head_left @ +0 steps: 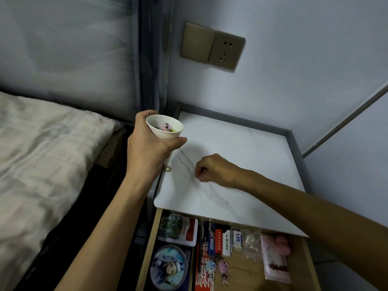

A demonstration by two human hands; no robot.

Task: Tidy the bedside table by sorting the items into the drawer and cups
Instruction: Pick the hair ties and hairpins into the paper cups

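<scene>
My left hand (147,143) holds a white paper cup (164,128) tilted above the left edge of the white marble bedside table (241,160); pink and green small items lie inside the cup. My right hand (212,168) rests on the tabletop with fingers curled, pinching something tiny and thin that I cannot make out. A small ring (167,169) lies on the table's left edge below the cup. Below the tabletop the wooden drawer (151,238) stands open, filled with cards, pens, erasers, keychains, a round badge and a pink packet.
A bed with a pale sheet (42,154) lies to the left of the table. The wall behind carries a switch and socket plate (213,47). A grey raised rim (294,143) borders the table's back and right sides.
</scene>
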